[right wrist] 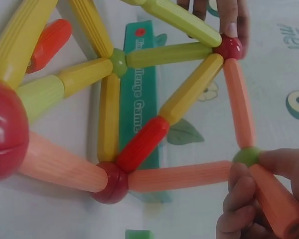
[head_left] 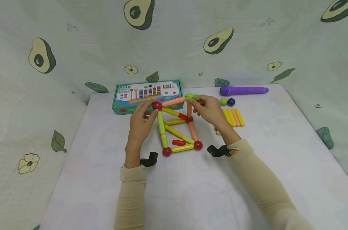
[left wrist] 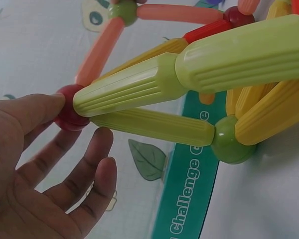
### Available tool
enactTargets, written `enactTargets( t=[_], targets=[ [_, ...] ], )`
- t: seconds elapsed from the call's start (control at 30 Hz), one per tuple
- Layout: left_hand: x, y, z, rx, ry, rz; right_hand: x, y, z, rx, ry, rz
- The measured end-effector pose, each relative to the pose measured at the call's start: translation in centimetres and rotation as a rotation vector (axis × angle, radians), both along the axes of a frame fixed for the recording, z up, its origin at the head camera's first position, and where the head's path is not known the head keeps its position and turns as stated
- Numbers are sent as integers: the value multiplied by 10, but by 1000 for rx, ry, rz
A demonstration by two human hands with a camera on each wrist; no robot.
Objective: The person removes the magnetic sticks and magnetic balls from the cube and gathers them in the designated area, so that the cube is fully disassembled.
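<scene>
A frame of coloured sticks and balls stands upright on the table. My left hand (head_left: 140,121) pinches the red ball (left wrist: 70,107) at its upper left corner between thumb and fingers. With thumb and fingertips, my right hand (head_left: 208,108) holds the green ball (right wrist: 247,156) at the upper right corner. A salmon stick (head_left: 174,102) joins these two balls. Another salmon stick (right wrist: 276,201) points out from the green ball, between the right hand's fingers. Lower down, red balls (head_left: 166,151) and yellow sticks (head_left: 182,148) rest on the table.
A green game box (head_left: 148,95) lies behind the frame. A loose red stick (head_left: 178,142) is within its base. To the right are yellow and salmon sticks (head_left: 233,117), a green ball (head_left: 223,101), a dark blue ball (head_left: 231,102) and a purple microphone-shaped toy (head_left: 244,90).
</scene>
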State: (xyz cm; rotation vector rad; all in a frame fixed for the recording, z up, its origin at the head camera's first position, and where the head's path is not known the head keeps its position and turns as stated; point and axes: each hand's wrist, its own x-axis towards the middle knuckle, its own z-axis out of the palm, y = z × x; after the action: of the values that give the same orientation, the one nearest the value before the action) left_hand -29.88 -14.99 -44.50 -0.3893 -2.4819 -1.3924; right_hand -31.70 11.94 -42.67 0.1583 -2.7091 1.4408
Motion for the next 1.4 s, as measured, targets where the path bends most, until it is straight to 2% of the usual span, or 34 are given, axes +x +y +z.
enactTargets(
  t=[0.1, 0.27, 0.53, 0.67, 0.8, 0.87, 0.97, 1.1, 1.3, 1.4],
  targets=[
    [0, 1, -1, -1, -6, 1, 0, 2, -1, 8, -22, -5],
    [0, 2, -1, -7, -2, 7, 1, 0, -4, -48, -81, 20],
    [0, 2, -2, -5, -3, 2, 8, 4, -14, -73, -71, 22],
    [-1, 3, -2, 2, 4, -8, 16, 20, -17, -120, -82, 50],
    [-1, 2, -2, 8, 10, -7, 22, 48, -18, -165, -68, 51],
    [-1, 1, -2, 11, 10, -7, 24, 65, -20, -179, -85, 32],
    [-1, 3, -2, 10, 6, -12, 29, 95, -23, -183, -169, -25],
    [-2, 5, -2, 5, -1, -20, 36, 131, -28, -72, -242, -113],
    [0, 1, -2, 10, 6, -7, 29, 161, -35, -11, -208, -259],
    [1, 1, -2, 8, 5, -7, 27, 169, -35, 50, -179, -295]
  ],
)
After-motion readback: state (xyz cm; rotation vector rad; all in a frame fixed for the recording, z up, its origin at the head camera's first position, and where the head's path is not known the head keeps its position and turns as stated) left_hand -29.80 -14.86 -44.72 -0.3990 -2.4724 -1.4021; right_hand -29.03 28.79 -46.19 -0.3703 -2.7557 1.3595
